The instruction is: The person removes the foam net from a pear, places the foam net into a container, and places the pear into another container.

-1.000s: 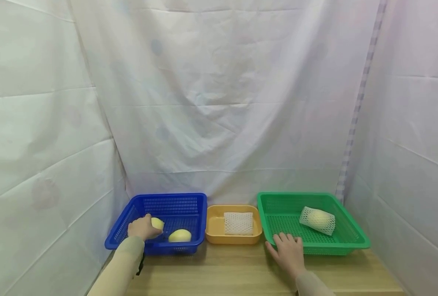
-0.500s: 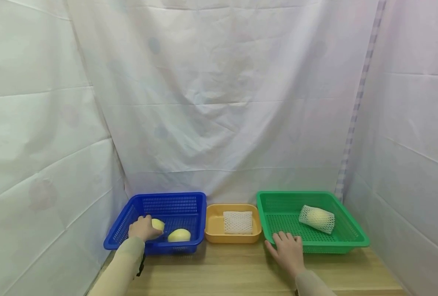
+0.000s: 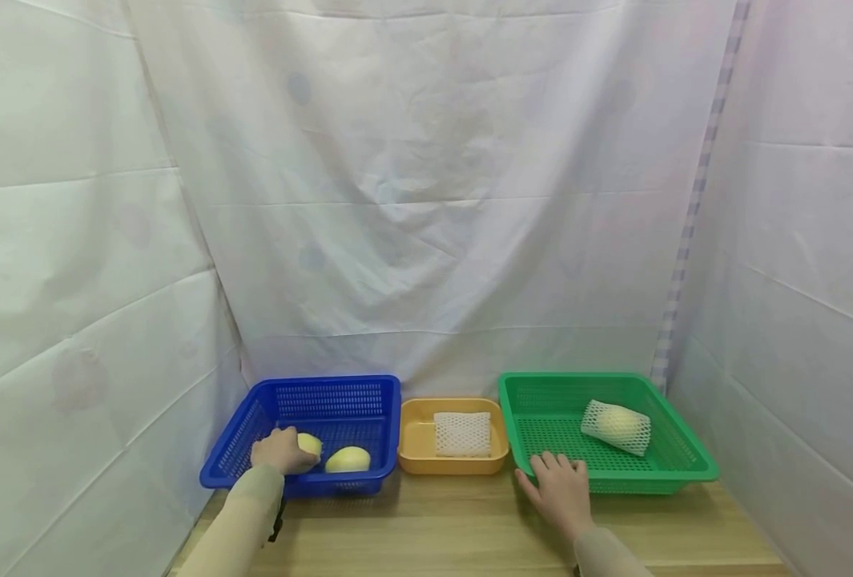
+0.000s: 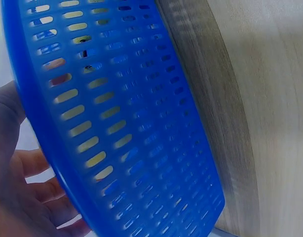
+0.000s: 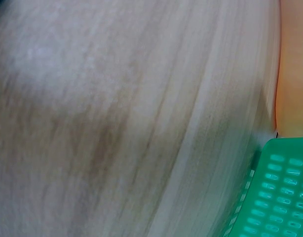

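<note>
My left hand (image 3: pixel 282 452) reaches over the near rim of the blue basket (image 3: pixel 339 381) and holds a pale yellow, oval fruit (image 3: pixel 310 444), partly hidden by the hand. In the left wrist view the fingers (image 4: pixel 35 190) curve behind the basket wall, with yellow showing through its slots. A second pale yellow fruit (image 3: pixel 348 459) lies beside it in the basket. My right hand (image 3: pixel 563 490) rests on the front-left rim of the green basket (image 3: pixel 577 380), fingers laid over the edge. Inside that basket lies a fruit in a white foam net (image 3: pixel 617 428).
Between the baskets stands an orange tray (image 3: pixel 413 437) with flat white foam netting (image 3: pixel 462 434) in it. All three containers stand side by side on a wooden table (image 3: pixel 426 529). White cloth (image 3: pixel 426 200) hangs behind and at both sides.
My left hand and the fruit in it have shifted slightly right and down within the blue basket. My right hand stays on the green rim.
</note>
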`<action>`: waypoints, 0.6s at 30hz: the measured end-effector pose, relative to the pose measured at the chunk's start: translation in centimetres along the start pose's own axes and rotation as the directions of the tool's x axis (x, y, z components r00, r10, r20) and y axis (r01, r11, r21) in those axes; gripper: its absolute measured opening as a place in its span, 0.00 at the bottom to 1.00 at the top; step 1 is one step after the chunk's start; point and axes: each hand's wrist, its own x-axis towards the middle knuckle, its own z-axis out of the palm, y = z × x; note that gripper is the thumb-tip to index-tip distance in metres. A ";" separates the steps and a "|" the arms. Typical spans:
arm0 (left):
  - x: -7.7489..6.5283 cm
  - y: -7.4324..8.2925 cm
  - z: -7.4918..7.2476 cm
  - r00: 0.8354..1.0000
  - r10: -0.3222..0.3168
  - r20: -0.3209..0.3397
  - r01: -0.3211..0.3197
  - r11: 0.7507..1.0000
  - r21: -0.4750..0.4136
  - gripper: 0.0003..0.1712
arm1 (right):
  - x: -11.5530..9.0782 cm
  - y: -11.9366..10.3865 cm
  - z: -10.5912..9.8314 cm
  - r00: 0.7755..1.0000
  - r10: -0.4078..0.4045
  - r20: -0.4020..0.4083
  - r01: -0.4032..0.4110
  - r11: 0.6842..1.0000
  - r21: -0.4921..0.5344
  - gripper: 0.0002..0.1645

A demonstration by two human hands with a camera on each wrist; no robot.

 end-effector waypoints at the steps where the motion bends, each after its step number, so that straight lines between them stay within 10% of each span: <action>1: 0.0 0.0 0.0 1.000 0.000 0.002 0.000 1.000 0.001 0.43 | 0.0 0.0 0.0 1.000 0.001 -0.001 -0.001 1.000 0.002 0.21; 18: 0.6 -0.5 1.0 0.999 -0.016 0.047 0.017 1.000 -0.021 0.41 | 0.0 0.0 0.3 0.999 -0.015 -0.045 0.015 1.000 0.000 0.20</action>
